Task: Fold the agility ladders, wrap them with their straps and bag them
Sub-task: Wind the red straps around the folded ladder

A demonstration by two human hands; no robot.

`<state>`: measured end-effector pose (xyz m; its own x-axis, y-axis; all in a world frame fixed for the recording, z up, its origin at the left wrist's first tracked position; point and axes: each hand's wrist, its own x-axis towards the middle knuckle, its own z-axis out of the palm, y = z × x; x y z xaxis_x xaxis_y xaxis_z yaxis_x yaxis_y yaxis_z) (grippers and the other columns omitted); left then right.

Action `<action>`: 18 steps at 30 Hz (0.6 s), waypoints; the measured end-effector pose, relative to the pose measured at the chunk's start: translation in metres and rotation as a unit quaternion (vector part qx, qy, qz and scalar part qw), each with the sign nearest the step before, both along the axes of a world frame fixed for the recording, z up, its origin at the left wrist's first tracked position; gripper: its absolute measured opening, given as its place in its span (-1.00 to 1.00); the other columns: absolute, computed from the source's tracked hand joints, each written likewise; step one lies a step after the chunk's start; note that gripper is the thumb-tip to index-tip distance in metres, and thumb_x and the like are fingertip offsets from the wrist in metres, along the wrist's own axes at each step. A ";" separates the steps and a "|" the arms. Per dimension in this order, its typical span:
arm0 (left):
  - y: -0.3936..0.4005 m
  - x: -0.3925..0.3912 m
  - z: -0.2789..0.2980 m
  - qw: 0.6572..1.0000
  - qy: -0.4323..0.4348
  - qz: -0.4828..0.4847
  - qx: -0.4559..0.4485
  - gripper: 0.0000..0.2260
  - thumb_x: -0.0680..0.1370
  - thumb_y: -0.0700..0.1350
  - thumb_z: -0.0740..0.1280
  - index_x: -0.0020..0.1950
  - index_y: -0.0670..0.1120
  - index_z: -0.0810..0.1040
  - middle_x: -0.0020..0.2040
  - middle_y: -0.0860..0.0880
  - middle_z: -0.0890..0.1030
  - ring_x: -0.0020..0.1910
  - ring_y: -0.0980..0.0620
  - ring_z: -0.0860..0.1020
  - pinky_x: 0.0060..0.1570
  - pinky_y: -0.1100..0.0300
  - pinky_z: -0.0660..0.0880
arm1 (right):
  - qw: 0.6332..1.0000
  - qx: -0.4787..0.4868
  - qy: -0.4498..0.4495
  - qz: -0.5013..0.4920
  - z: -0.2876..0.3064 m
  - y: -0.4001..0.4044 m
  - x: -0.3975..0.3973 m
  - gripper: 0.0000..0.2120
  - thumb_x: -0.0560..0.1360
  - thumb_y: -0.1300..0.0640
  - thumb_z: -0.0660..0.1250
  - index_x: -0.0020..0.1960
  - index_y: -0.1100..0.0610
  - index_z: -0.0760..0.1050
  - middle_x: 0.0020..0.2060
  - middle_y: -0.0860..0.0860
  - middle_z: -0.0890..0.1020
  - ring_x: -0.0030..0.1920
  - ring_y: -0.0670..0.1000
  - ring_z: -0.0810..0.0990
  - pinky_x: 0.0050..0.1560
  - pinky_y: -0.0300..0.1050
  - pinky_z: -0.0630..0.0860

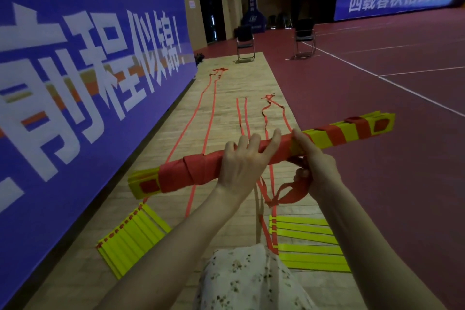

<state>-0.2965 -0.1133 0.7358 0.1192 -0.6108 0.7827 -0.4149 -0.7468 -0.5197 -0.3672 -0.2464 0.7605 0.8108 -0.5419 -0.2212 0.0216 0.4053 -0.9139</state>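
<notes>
A folded agility ladder (334,133), a bundle of yellow rungs partly wound in orange strap, is held crosswise in front of me. My left hand (245,158) grips the bundle near its middle, fingers curled over the top. My right hand (313,158) holds the bundle just to the right and pinches the loose orange strap (289,191), which hangs in a loop below. Two more stacks of yellow rungs lie on the wooden floor, one at the left (133,234) and one at the right (309,244). Their orange straps (211,113) trail away along the floor.
A large blue banner (75,70) runs along the left. Two black chairs (245,43) (304,38) stand farther off. Dark red court floor (377,108) with white lines spreads to the right. My floral skirt (246,279) fills the bottom centre.
</notes>
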 end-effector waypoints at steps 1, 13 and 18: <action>-0.001 -0.002 -0.001 1.000 0.001 -0.007 -0.004 -0.56 0.51 -0.23 0.19 0.36 0.06 0.48 -0.17 -0.06 0.57 -0.30 -0.04 0.50 -0.36 0.12 0.40 | 1.000 0.012 0.009 -0.017 0.003 0.002 0.001 -0.70 0.40 -0.06 0.48 -0.16 0.15 0.49 -0.27 0.15 0.67 -0.63 -0.12 0.31 -0.51 -0.23 0.29; -0.010 0.005 0.048 0.783 0.621 -0.040 -0.017 -0.70 0.38 -0.15 0.37 0.09 0.02 0.49 -0.09 -0.04 0.61 -0.13 -0.09 0.61 -0.15 0.04 0.58 | 0.995 0.064 -0.065 0.046 -0.006 -0.011 0.009 -0.83 0.51 0.07 0.35 -0.14 0.16 0.47 -0.28 0.14 0.55 -0.63 -0.11 0.29 -0.56 -0.23 0.37; 0.001 0.015 0.016 0.984 0.170 0.033 0.030 -0.56 0.39 -0.24 0.34 0.27 -0.04 0.51 -0.06 -0.06 0.60 -0.15 -0.11 0.59 -0.26 0.07 0.46 | 0.994 -0.014 0.002 0.107 -0.009 -0.027 0.007 -0.55 0.39 -0.21 0.43 -0.08 0.18 0.49 -0.35 0.09 0.45 -0.60 -0.08 0.36 -0.52 -0.20 0.40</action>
<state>-0.2812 -0.1127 0.7516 0.4081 -0.6378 0.6532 -0.5246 -0.7494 -0.4040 -0.3603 -0.2734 0.7516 0.9070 -0.3640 -0.2119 -0.0658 0.3743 -0.9250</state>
